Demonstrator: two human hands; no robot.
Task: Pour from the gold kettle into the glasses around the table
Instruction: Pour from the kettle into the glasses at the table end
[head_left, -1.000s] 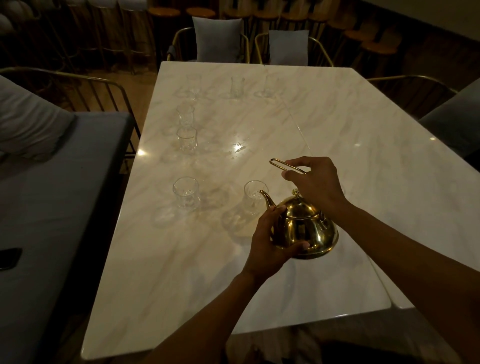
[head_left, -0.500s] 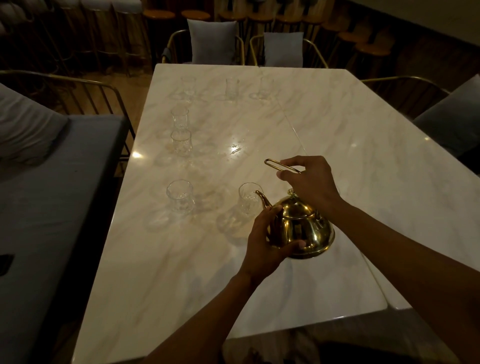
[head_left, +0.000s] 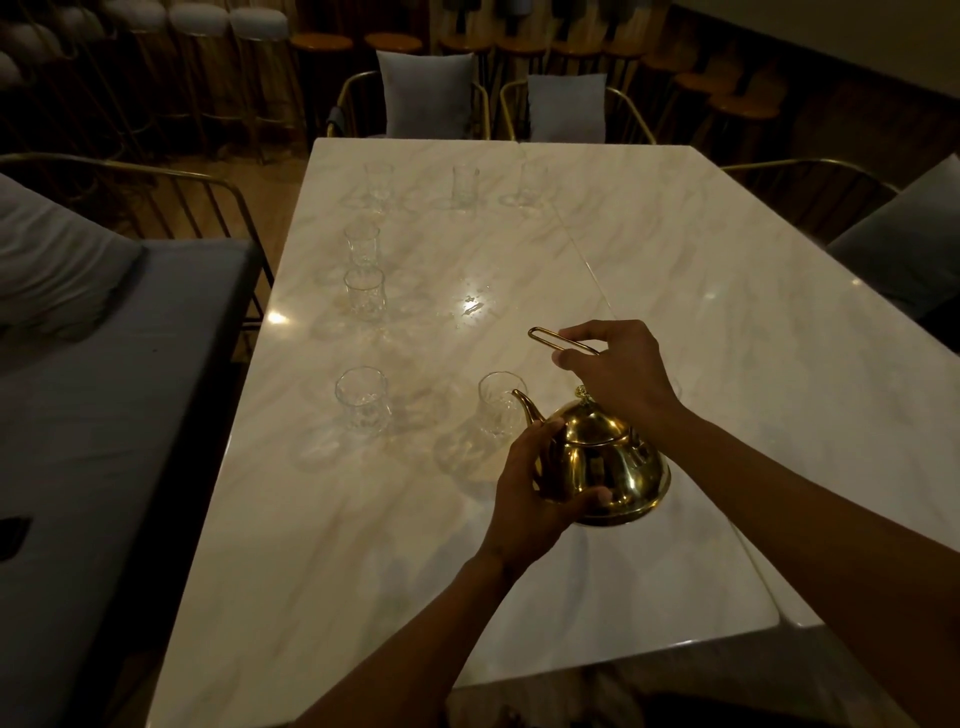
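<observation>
The person stood at the near end of a long marble table in a dim room. The right hand pinched the thin wire handle of the gold kettle from above, fingers curled around it. The left hand cupped the round body of the kettle from the side, with the thumb under the belly and the fingers near the base of the spout. The two hands were close together, both clamped on the kettle. The kettle was near the table surface; I could not tell if it touched the marble. Its spout pointed to the nearest glass, and the tip was just beside the rim of this glass. I could not see any liquid coming out.

A second glass stood to the left of it. Further along the left side were two glasses close together, and three glasses stood in a row at the far end. Two chairs with grey cushions were behind the far edge, and a grey bench ran along the left side.
</observation>
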